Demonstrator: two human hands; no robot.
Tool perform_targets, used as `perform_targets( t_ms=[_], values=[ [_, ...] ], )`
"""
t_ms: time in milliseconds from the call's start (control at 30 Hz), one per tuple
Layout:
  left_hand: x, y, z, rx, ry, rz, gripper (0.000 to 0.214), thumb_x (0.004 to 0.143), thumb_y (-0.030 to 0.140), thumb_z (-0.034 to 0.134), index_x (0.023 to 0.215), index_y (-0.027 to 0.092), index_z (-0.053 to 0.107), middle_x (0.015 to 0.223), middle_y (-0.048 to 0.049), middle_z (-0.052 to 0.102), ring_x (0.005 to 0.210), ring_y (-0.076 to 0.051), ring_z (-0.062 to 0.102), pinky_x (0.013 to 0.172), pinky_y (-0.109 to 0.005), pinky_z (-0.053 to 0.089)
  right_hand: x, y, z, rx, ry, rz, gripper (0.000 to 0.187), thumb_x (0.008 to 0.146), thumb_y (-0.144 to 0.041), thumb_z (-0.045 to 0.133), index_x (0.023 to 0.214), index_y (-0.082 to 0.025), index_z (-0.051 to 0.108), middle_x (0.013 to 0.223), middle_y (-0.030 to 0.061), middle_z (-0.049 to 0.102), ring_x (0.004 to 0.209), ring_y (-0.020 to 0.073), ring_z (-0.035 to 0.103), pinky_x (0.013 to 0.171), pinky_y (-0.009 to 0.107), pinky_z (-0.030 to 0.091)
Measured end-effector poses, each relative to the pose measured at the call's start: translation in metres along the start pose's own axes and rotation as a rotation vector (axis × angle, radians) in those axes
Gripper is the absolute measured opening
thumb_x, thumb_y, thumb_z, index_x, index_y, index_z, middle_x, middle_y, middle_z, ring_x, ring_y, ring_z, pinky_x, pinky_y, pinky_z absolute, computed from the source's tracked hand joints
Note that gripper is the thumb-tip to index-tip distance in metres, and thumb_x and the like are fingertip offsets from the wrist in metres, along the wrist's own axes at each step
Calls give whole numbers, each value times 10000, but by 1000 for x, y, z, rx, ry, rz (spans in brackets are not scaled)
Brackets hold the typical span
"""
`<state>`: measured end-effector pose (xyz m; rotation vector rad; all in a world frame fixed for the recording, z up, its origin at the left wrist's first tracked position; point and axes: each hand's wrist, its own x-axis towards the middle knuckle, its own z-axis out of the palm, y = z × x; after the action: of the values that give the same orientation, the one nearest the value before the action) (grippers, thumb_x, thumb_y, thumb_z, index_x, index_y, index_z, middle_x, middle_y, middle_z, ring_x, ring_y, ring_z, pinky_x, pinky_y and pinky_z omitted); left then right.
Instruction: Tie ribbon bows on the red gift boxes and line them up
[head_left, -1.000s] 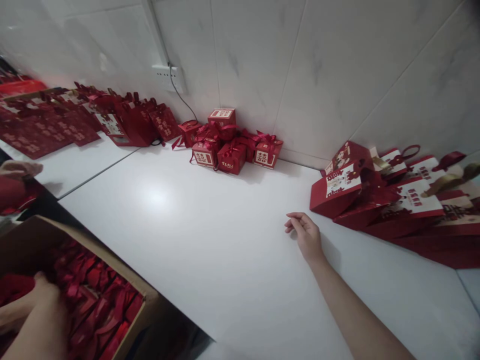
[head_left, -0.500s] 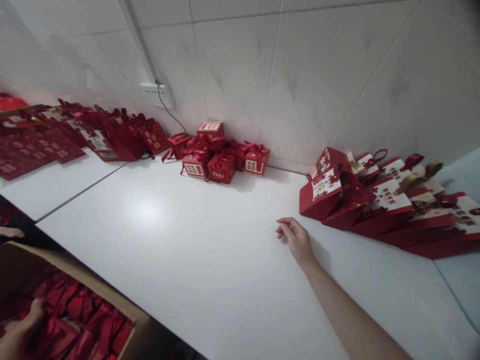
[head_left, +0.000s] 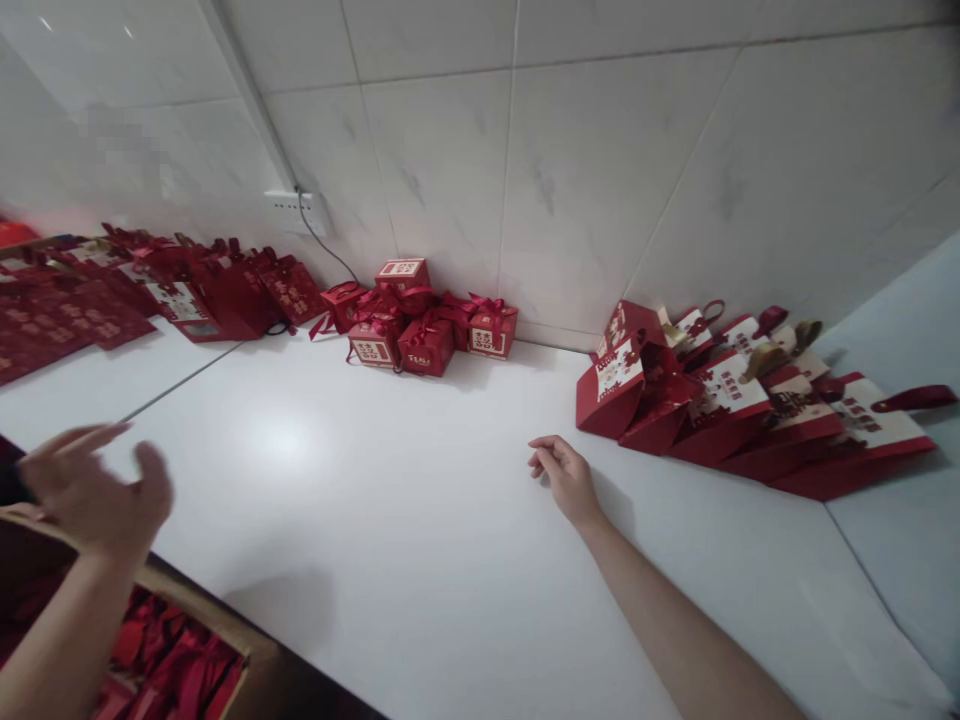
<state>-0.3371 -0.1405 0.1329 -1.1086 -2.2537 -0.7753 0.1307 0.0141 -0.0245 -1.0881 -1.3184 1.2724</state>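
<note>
My left hand [head_left: 97, 492] is raised over the near edge of a cardboard carton [head_left: 217, 610], fingers and thumb apart with nothing between them. It is slightly blurred. Inside the carton lie many red gift boxes [head_left: 176, 650] with dark red ribbons. My right hand [head_left: 564, 478] rests on the white table [head_left: 390, 500], its fingers curled loosely together around nothing visible. Close to it, on the right, stands a row of red gift bags [head_left: 735, 395] with white labels and ribbon loops. A cluster of small red boxes [head_left: 426, 345] tied with ribbon sits by the wall.
More red gift bags [head_left: 217, 300] line the back of the table on the left. A socket strip [head_left: 296, 210] with a cable is fixed to the tiled wall [head_left: 435, 140]. A narrow seam [head_left: 180, 380] divides the tabletops.
My left hand has come up out of the carton, and its fingers are spread. My right hand stays on the table. The view has shifted slightly to the right.
</note>
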Motion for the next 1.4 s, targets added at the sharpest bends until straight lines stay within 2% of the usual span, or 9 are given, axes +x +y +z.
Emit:
perform_targets(
  t_ms=[67, 133, 367, 500, 633, 867, 1067, 1200, 1400],
  values=[
    [15, 34, 35, -43, 44, 297, 436, 865, 443, 487, 1242, 226, 459, 1341, -41, 502, 1308, -218, 424, 1131, -456, 303, 1, 1, 1, 3, -2, -4, 233, 853, -415, 564, 934, -206, 629, 701, -1, 635, 590, 150, 601, 587, 279, 464],
    [28, 80, 63, -124, -10, 421, 422, 888, 425, 490, 1238, 189, 492, 1334, -76, 514, 1283, -228, 444, 1108, -417, 343, 2, 2, 1, 6, -6, -4, 236, 852, -419, 561, 930, -207, 629, 698, 1, 633, 585, 151, 599, 572, 276, 456],
    [23, 236, 145, -223, -457, 459, 705, 890, 560, 487, 1400, 79, 406, 1395, -206, 443, 1302, -319, 412, 1067, -429, 347, 4, -3, 5, 18, -17, -25, 194, 850, -378, 551, 903, -208, 627, 690, -4, 626, 573, 143, 593, 572, 273, 465],
    [2, 278, 182, -226, -468, 414, 735, 912, 538, 458, 1460, 65, 330, 1475, -251, 345, 1369, -374, 318, 1069, -505, 305, 5, -7, 6, 15, -20, -30, 174, 851, -351, 535, 888, -207, 625, 679, -5, 620, 566, 141, 592, 575, 276, 472],
    [-11, 292, 200, -214, -405, 314, 568, 920, 332, 477, 1436, 114, 385, 1498, -246, 332, 1413, -387, 225, 1067, -578, 281, 5, -7, 5, 4, -22, -34, 171, 856, -337, 526, 894, -203, 626, 685, -6, 621, 573, 137, 596, 586, 272, 474],
    [-49, 294, 180, -306, -418, 534, 503, 938, 377, 448, 1408, 199, 454, 1476, -151, 417, 1394, -322, 311, 1090, -504, 331, 4, -10, 5, 20, 17, -50, 216, 858, -374, 535, 916, -183, 617, 691, -7, 621, 560, 131, 590, 549, 248, 455],
    [-76, 297, 104, -596, -767, 828, 568, 907, 524, 500, 1404, 251, 457, 1416, -101, 503, 1337, -297, 411, 1095, -454, 368, -1, -13, 2, 70, 287, -191, 246, 911, -415, 498, 1020, -201, 549, 855, 8, 604, 590, 109, 568, 626, 268, 472],
    [-60, 293, 57, -796, -1086, 746, 549, 934, 520, 448, 1418, 260, 416, 1344, -107, 577, 1166, -258, 583, 972, -404, 479, -3, -19, -2, 109, 367, -199, 269, 923, -427, 475, 1047, -200, 548, 849, 13, 589, 595, 117, 546, 618, 275, 458],
    [-49, 290, 48, -721, -1083, 625, 424, 908, 543, 468, 1134, 220, 624, 1071, -79, 662, 924, -209, 631, 792, -337, 510, 22, -51, -23, -7, 338, -269, 282, 900, -444, 476, 951, -189, 584, 889, 47, 610, 746, 157, 560, 751, 314, 479]
  ],
)
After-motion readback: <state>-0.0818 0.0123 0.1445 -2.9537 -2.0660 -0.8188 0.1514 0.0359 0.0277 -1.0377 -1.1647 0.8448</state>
